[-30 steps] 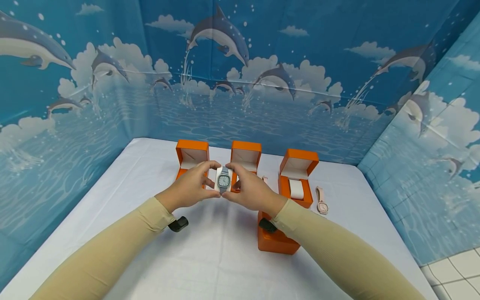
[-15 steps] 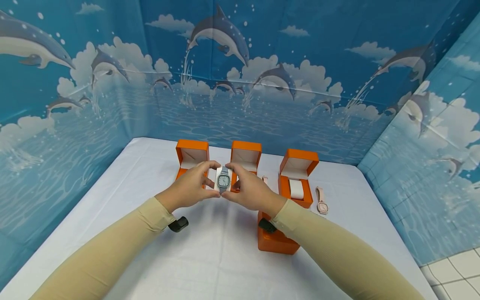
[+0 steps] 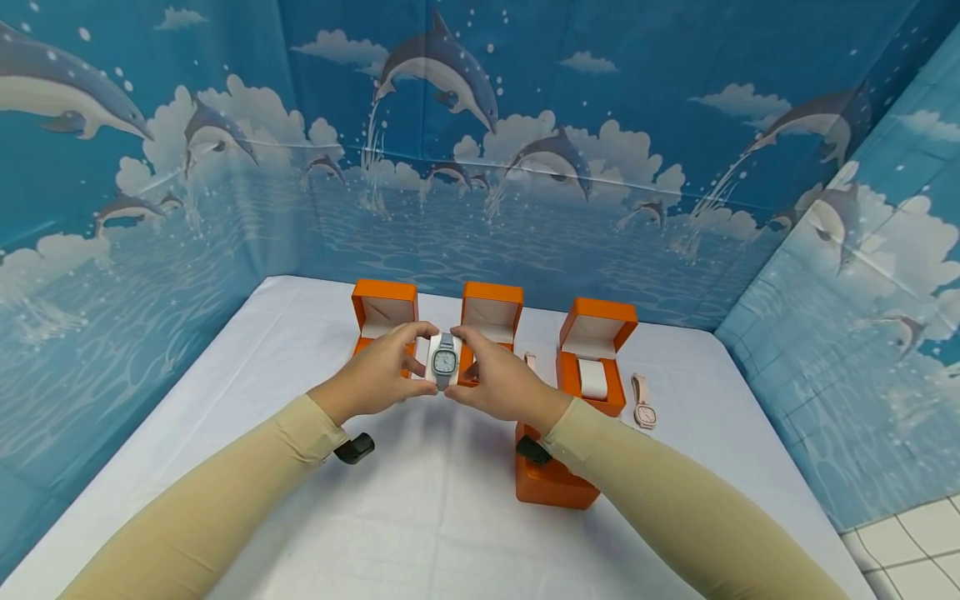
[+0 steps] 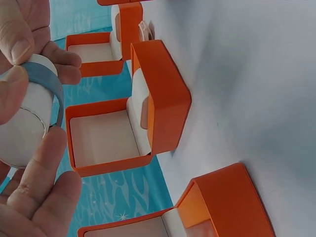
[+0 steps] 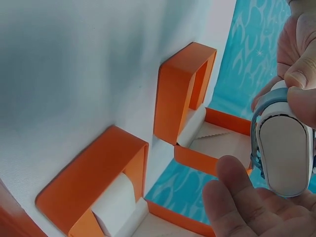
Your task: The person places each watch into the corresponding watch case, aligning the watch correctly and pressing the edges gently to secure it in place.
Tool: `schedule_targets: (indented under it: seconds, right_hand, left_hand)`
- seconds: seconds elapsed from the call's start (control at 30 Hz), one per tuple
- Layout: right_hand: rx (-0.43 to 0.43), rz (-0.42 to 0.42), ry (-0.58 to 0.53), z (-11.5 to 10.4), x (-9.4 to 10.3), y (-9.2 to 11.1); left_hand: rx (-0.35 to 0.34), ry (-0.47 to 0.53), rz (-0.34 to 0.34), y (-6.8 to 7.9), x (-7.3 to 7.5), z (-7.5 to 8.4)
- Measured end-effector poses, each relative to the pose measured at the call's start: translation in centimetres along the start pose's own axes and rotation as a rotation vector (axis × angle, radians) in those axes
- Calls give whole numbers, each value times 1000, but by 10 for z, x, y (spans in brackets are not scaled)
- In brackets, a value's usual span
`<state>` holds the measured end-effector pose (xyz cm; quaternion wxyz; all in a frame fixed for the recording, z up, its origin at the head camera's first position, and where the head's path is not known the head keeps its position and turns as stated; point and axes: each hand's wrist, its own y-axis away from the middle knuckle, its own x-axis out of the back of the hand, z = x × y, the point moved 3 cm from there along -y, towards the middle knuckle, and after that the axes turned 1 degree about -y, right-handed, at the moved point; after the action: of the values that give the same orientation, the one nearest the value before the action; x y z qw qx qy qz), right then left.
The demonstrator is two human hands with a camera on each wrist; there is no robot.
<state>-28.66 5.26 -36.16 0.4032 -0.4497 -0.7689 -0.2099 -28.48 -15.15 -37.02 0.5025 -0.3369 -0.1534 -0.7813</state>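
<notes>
While the left hand (image 3: 377,373) grips the 9 o'clock half of the white pillow (image 5: 284,155), the right hand (image 3: 512,380) grips its 3 o'clock half, and the blue-strapped watch (image 3: 445,361) is wrapped around it between them, held up over the tabletop (image 3: 420,533). From the watch, the left orange box (image 3: 385,289) is at 10 o'clock, the middle orange box (image 3: 492,292) at 2 and the right orange box (image 3: 589,337) at 3, with a pink watch (image 3: 645,415) past it. To do this bit well, I think both hands should squeeze softly and the same amount, because the pillow may squash. The strap (image 4: 45,78) should sit flat around the pillow's middle, so it can't slide off an end. Small, slow nudges seem best; a hard tug could twist the strap or make everything drop.
</notes>
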Motion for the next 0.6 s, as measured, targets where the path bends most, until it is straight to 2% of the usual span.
schedule_targets:
  seconds: [0.17,0.4,0.6]
  right_hand:
    - [-7,-6,9,-1,0,-1]
    - [-11,-12,17,-4,-1,-2]
    - [-17,-5,28,-7,-2,-4]
  left_hand:
    - [8,-22,13,2,2,-1]
    - [40,22,6,3,5,-6]
    - [33,26,2,4,8,-10]
